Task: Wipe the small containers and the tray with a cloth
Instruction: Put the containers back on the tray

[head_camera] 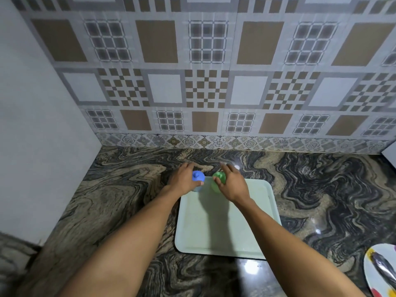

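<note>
A patterned brown-and-grey tiled wall fills the upper half of the frame, meeting a plain pale wall at the left. Below them we see a glossy countertop of swirling black and tan stone.

A pale green tray lies flat on it, lower centre. Its far edge is square to the tiles. From this angle it looks nearly square, so we cannot tell its long axis.

Two bare forearms reach up from the bottom edge. The left hand grips a blue container, fingers curled round the far side and thumb on the near side. The right hand holds a green container, fingers arched over it and thumb pressed to its left side.

Both containers stand upright just beside each other at the tray's far left corner, with their long axes vertical and their lids pointing up towards us. We cannot tell whether the blue one rests on the tray or at its edge.

A white plate with coloured marks shows at the lower right corner.
</note>
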